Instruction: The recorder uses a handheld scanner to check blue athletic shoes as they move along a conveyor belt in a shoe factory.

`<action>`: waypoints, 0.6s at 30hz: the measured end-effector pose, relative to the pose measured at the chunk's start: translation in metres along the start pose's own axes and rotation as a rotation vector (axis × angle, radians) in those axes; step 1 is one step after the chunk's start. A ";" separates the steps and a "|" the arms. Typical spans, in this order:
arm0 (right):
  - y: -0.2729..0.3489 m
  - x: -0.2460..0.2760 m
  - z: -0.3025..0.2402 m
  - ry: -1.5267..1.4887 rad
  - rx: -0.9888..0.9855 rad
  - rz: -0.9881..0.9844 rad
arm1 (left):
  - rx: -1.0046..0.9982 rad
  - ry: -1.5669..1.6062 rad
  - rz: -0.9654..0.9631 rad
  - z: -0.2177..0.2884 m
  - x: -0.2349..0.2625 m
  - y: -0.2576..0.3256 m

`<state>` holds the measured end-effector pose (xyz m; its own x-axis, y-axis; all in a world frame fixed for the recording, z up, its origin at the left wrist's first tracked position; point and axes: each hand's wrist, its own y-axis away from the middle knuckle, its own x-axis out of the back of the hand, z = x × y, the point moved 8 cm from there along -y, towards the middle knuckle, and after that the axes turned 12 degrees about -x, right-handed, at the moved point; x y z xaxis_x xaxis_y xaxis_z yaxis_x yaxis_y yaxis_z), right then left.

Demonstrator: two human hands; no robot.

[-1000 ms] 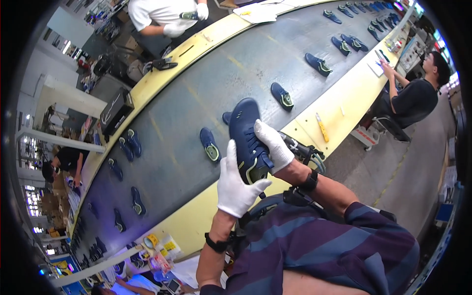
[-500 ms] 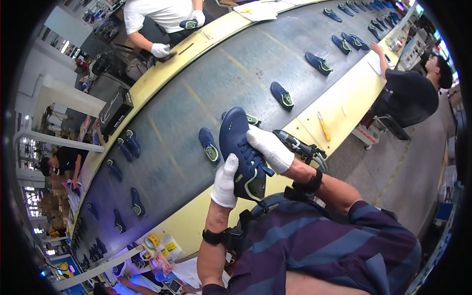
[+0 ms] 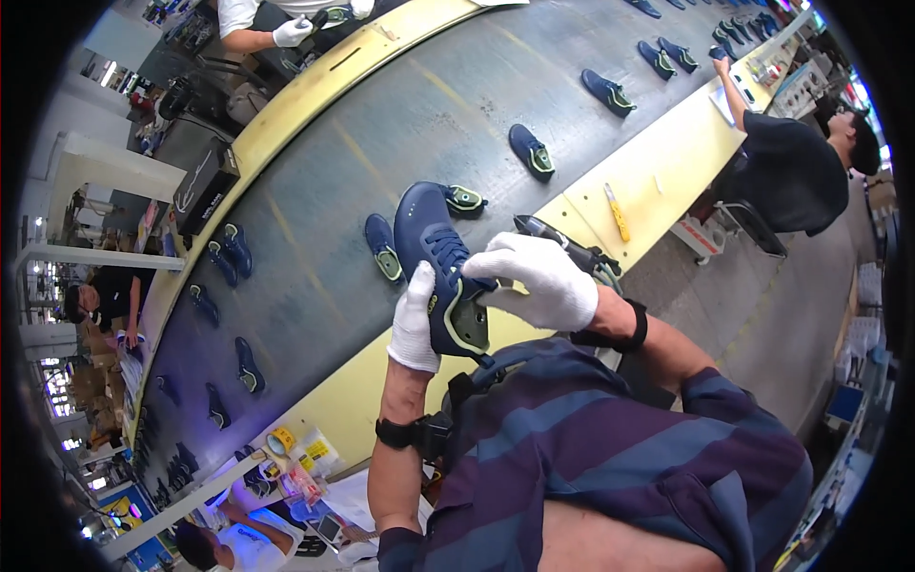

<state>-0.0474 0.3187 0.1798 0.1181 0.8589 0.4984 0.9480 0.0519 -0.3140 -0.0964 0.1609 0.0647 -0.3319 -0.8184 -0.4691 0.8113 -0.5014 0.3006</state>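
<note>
A navy blue shoe [image 3: 422, 229] with blue laces and a lime-edged collar is held up over the belt's near edge, toe pointing away from me. My left hand [image 3: 414, 329], in a white glove, grips its left side near the heel, thumb on the upper. At the shoe's opening, my gloved right hand [image 3: 541, 281] has its fingers bent around the tongue and lace ends. Its fingertips are partly hidden. Just behind the held shoe, two similar shoes lie on the belt: one at its left [image 3: 383, 250], one at its right [image 3: 464, 199].
The curved grey conveyor belt [image 3: 334, 205] carries several more navy shoes. On the yellow ledge lies a yellow utility knife [image 3: 618, 212]; a black hand tool [image 3: 562, 240] sits beside my right hand. A tape roll [image 3: 280, 441] lies lower left. Co-workers sit along both sides.
My right hand has moved from the shoe's right side back to its tongue and opening. The left hand keeps its hold. The view has shifted, and belt shoes appear farther left.
</note>
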 end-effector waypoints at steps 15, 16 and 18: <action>0.018 -0.036 0.007 0.364 0.207 -0.476 | 0.334 0.079 -0.119 -0.070 0.019 0.026; 0.020 -0.043 0.017 0.378 0.206 -0.503 | 0.343 0.073 -0.125 -0.076 0.023 0.026; 0.019 -0.047 0.020 0.392 0.202 -0.528 | 0.394 0.093 -0.160 -0.084 0.027 0.027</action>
<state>-0.0410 0.2900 0.1345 -0.2104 0.4469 0.8695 0.8387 0.5395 -0.0743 -0.0427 0.1483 -0.0098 -0.3793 -0.7021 -0.6026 0.5016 -0.7033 0.5038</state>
